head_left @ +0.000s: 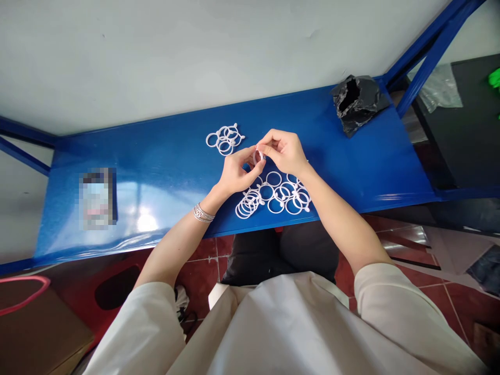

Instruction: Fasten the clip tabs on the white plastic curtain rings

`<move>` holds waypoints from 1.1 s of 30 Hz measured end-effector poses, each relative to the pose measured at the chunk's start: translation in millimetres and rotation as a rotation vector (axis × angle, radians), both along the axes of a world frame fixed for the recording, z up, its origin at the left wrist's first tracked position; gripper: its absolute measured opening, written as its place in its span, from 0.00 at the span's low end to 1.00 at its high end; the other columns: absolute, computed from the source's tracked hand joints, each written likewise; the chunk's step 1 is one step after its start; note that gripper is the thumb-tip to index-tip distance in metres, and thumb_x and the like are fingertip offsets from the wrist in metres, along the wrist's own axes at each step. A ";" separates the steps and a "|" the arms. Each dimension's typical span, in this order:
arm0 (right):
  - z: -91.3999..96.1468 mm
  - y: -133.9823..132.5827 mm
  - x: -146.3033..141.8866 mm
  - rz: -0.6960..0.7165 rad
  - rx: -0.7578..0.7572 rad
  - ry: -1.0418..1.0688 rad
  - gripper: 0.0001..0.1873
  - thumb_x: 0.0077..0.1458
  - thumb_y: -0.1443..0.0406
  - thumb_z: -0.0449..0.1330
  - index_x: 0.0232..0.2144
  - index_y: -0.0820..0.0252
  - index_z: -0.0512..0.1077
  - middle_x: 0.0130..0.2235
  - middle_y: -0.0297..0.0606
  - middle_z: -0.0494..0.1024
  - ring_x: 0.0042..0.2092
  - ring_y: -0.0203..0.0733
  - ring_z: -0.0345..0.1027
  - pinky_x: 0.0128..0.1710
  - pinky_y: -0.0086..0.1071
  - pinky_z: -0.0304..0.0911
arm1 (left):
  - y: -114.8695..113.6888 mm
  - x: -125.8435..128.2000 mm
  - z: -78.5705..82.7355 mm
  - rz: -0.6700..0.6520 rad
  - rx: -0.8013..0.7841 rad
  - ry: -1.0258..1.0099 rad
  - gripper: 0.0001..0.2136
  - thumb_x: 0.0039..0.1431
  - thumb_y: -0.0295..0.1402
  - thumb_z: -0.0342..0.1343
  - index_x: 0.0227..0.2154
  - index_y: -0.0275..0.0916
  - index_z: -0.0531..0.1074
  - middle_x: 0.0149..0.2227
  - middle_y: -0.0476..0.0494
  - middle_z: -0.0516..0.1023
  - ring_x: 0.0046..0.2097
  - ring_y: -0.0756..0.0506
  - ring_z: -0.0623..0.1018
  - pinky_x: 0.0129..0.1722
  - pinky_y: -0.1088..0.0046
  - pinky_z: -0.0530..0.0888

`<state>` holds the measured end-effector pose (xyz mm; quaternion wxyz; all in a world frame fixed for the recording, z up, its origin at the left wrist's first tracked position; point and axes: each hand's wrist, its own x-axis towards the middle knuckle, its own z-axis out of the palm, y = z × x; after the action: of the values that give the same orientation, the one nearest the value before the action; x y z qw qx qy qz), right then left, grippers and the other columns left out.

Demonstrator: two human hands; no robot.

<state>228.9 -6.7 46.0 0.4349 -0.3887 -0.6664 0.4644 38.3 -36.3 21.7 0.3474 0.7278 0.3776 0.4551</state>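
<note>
We're seeing both hands working on one white ring, holding it just above the tabletop [167,156]. The ring [262,155] is sitting between the fingertips, tilted up rather than lying flat, probably so its edge is showing. Left hand [239,169] is grasping it between thumb and fingers, likely steadying it; right hand [285,151] is pinching it from the other side, thumb against fingertip, seemingly for the finer work. Fingers are hiding the exact contact, so we're not telling which part is being pinched.

Near pile [282,197] is lying loosely overlapped at the body-side edge, just below the hands, presumably for easy reach. Far pile [230,139], smaller, is resting beyond the left hand, apart from the near one, maybe for keeping the two lots from mixing. Black bag [361,101] is standing near the far right corner, pixelated item [97,200] lying well off to the left, both apparently leaving the middle for handling
</note>
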 end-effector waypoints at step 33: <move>8.2 12.4 31.1 0.155 -0.082 -0.437 0.08 0.59 0.61 0.74 0.33 0.61 0.84 0.35 0.42 0.85 0.36 0.43 0.75 0.39 0.39 0.67 | 24.4 -35.6 -8.6 0.182 0.223 0.319 0.16 0.73 0.45 0.64 0.57 0.43 0.81 0.43 0.41 0.82 0.41 0.43 0.81 0.48 0.59 0.81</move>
<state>260.0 5.7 54.2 0.2272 -0.4450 -0.7531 0.4279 2.7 -11.9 13.1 0.1580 0.7873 0.4393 0.4027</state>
